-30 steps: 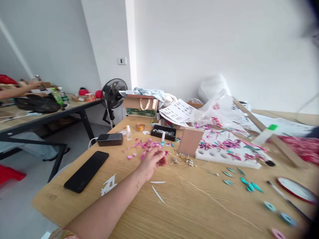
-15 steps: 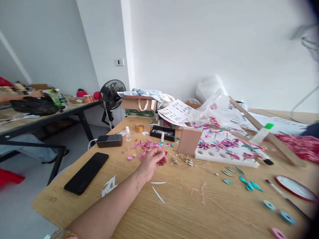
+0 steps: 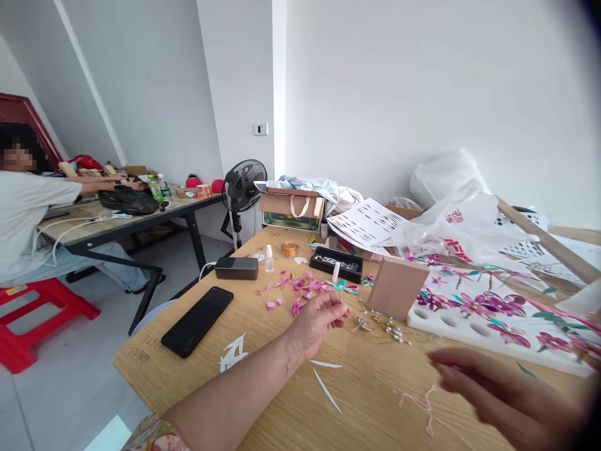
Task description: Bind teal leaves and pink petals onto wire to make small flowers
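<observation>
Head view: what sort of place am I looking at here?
Probably a small craft workroom. Pink paper petals lie scattered on the wooden table by the left hand, finished flowers stand in a white foam board, and a co-worker sits at a second table.

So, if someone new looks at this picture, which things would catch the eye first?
Probably the white foam board on the right of the wooden table, covered with pink paper flowers. Next, the scattered pink petals near the table's middle, just beyond the left hand, whose fingers are curled. The right hand hangs blurred at the lower right, and a black phone lies at the left.
</observation>
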A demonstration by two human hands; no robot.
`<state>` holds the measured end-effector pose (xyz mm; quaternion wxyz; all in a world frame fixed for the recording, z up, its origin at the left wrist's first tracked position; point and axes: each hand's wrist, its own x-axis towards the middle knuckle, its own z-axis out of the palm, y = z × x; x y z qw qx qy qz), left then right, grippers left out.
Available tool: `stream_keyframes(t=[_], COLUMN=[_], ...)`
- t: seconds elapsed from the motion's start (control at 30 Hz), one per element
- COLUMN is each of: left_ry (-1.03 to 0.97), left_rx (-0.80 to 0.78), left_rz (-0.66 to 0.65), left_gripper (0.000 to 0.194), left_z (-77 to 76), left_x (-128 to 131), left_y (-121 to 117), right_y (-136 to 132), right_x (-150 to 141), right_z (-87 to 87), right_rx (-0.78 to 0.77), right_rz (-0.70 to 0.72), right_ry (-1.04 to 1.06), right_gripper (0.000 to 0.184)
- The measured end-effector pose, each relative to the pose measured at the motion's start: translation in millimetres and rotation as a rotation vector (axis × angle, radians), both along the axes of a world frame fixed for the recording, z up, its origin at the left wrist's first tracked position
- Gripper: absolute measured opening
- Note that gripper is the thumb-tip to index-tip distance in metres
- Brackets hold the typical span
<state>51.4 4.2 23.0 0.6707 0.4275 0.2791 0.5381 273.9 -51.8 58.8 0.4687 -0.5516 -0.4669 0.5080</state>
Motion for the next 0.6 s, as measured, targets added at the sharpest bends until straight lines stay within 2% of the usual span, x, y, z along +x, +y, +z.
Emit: stream_keyframes(t=[0.07,0.17,0.23,0.43,0.6], left_ry=[0.001,0.024,0.049,0.136,0.216], left_rx=[0.014,0.049,0.063,0.062,0.074], left_rz=[-0.012,-0.029,-0.038,-0.054,-0.023], left_gripper=[0.024,0.022,0.022,0.025,0.025], left_z=[1.1,1.8,1.3,-1.7,-3.8], left_x=[0,1,1,3,9], left_y=[-1,-3,-3,-3,-4], right_y=[15,34,40,42,43], right_x=[-29,-68,-82,-82,-77], right_z=[4.3,3.0,-3.2,-28.4,-38.6], right_rx=[0.044,-0.001,0.01,0.074,0.089], right_rz=[0.103,0.138,0.145,0.152,0.16], right_ry=[-0.252,-0.234,-0.162,-0.132,-0.16], right_gripper=[0.022,0.031,0.035,0.028,0.026])
